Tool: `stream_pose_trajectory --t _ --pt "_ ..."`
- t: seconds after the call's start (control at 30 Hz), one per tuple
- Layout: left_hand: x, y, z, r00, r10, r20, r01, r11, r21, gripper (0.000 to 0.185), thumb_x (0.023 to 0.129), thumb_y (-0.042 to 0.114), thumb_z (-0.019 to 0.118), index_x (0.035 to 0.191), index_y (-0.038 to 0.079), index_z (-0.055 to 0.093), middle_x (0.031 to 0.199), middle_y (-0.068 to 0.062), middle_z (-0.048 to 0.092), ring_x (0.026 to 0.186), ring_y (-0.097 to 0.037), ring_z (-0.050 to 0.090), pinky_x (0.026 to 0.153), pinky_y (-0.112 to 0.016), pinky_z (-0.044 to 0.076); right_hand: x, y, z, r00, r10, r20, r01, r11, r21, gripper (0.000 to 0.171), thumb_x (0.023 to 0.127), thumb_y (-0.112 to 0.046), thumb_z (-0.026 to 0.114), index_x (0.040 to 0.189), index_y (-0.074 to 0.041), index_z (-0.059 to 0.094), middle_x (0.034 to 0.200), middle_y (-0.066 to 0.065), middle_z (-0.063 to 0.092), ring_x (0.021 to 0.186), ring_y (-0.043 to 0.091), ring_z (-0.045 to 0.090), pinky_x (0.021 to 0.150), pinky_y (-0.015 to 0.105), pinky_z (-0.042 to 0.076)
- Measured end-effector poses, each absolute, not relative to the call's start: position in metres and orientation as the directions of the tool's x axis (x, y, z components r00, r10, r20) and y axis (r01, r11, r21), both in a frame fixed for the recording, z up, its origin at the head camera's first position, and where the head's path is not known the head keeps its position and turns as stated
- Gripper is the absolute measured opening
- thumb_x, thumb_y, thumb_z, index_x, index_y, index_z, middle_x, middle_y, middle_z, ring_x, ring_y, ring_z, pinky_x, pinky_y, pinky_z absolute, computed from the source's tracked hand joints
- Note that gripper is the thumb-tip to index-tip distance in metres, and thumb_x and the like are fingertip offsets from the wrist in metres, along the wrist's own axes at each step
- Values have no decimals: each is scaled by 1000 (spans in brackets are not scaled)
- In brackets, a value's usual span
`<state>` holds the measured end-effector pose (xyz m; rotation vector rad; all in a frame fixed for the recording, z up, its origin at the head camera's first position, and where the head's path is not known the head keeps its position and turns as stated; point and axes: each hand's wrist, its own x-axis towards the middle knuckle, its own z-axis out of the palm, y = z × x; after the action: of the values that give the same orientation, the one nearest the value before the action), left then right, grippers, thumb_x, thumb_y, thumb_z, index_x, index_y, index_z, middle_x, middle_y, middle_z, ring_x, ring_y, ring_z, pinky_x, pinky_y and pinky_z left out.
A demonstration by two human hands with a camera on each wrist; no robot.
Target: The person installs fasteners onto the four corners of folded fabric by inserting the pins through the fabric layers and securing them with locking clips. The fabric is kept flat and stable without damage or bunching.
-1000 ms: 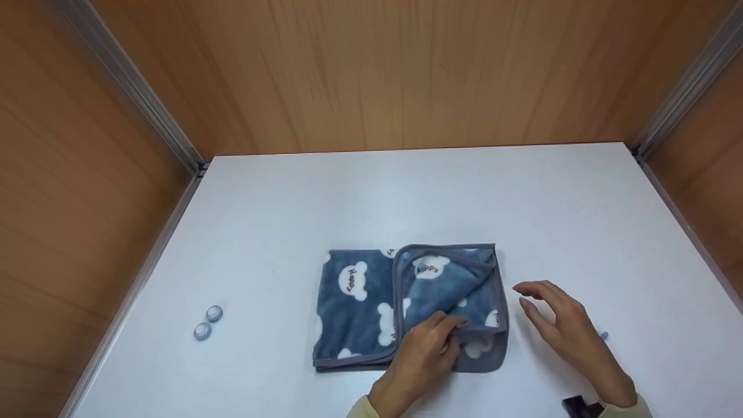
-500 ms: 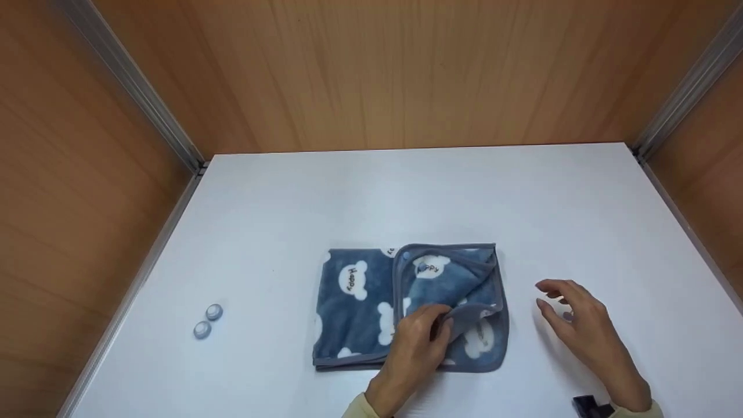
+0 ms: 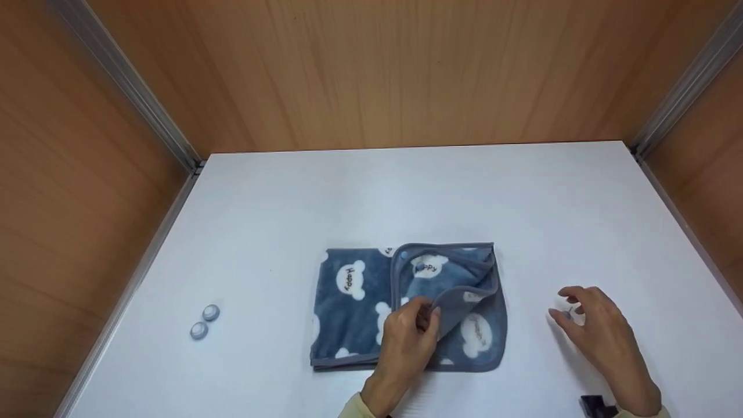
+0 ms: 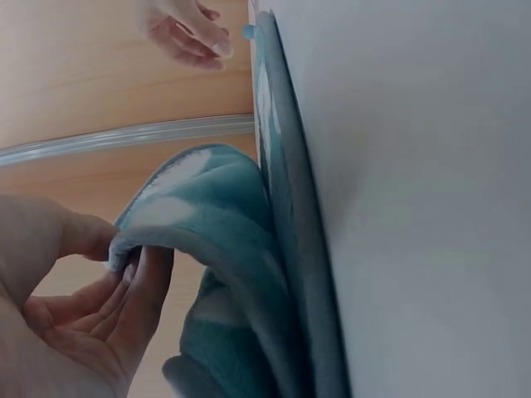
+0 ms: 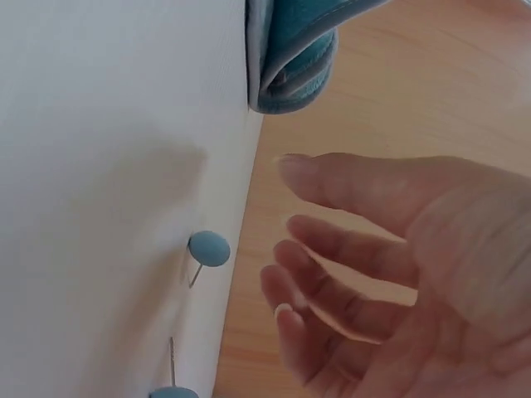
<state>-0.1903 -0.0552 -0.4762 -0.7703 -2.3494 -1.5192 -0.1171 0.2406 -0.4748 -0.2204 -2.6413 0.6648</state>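
Lying at 9 o'clock from the blanket, well apart from it, two small round blue-grey buttons (image 3: 204, 321) sit just beside each other on the white table (image 3: 406, 197). Wood-grain walls (image 3: 371, 69) with metal corner rails enclose the table on three sides. At 3 o'clock from the blanket, two blue-headed pushpins (image 5: 207, 249) rest on the table under the right hand (image 3: 601, 331); the head view hides most of them behind the fingers. A small dark object (image 3: 595, 403) shows at the right wrist; what it is cannot be told.

Blanket (image 3: 354, 302): blue fleece, white bear-head prints with "happy" lettering, grey bound edge. It lies folded near the table's front centre, toward 6 o'clock. Its right half carries extra layers, and the upper flap's corner is lifted and curled back.

Left hand (image 3: 406, 342): thumb and fingers pinch that lifted corner at the blanket's middle; the left wrist view shows the grey edge caught between thumb and fingertips (image 4: 137, 269), the fabric arching up off the lower layers.

Right hand: fingers loosely bent and spread, hovering just beside the pushpins, clear of the blanket; contact with a pin cannot be told.
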Motion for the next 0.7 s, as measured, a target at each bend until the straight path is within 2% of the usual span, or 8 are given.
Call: stream_pose_trajectory --t 0.17,0.47,0.7 --pt "-191 -56 -476 -844 271 463 532 311 788 4 96 2 68 93 2 69 71 1 68 58 2 59 53 -13 48 -113 244 -474 -926 278 254 128 867 -481 29 75 0 86 100 3 72 85 14 62 75 31 63 56 30 44" --pt "-191 -58 -474 -870 261 419 488 323 811 4 98 4 67 94 2 69 71 2 68 58 2 59 53 -14 49 -117 251 -473 -963 265 42 212 848 -486 15 86 -4 77 97 3 71 86 12 65 81 33 62 64 38 46" --pt "-192 -58 -474 -884 257 390 460 335 823 4 97 5 68 95 2 69 71 2 68 58 3 59 54 -15 49 -120 251 -474 -966 257 -21 234 842 -486 8 89 -2 73 96 2 72 86 10 69 83 30 62 67 39 47"
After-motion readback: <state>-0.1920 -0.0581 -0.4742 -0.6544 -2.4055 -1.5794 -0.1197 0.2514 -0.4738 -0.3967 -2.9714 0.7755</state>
